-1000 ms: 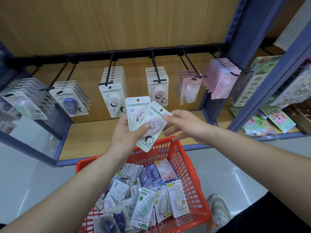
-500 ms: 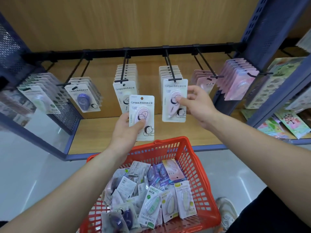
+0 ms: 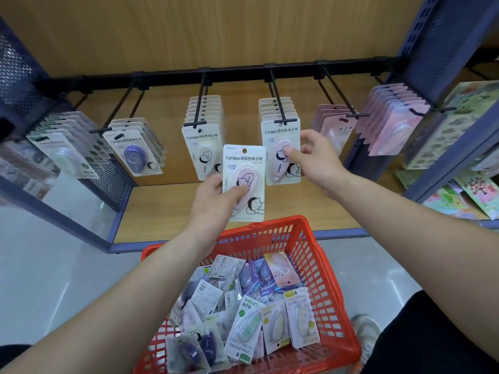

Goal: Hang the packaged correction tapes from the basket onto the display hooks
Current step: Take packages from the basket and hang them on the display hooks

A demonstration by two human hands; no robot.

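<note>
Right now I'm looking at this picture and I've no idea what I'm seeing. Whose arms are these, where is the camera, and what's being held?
There is no machine here. These are a person's two bare arms, filmed by a camera worn on the head that looks forward and down. The left hand holds a pink correction tape pack upright in front of the shelf. The right hand pinches a second pink pack at the tip of a display hook. Other packs hang in rows from the black rail. Below, a red basket holds a loose pile of mixed packs not yet hung.
</note>
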